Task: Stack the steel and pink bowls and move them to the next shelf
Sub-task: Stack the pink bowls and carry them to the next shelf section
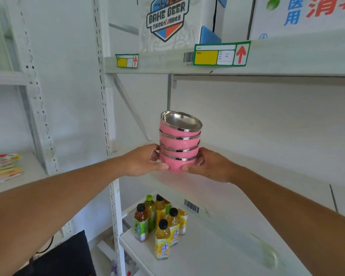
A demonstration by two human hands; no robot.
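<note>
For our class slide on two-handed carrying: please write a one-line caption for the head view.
Left hand and right hand grip a stack of four pink bowls before a white shelf.

Between the hands, bowls (179, 144) are pink outside with steel rims. Below them, bottles (159, 222) wear yellow and green labels, black caps.

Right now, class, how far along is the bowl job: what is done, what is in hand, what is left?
Done: four pink, steel-lined bowls are nested into one stack. In hand: the left hand and right hand grip the bottom bowl, holding the stack in the air in front of a shelf. Left: setting it down on the next shelf and letting go.
</note>
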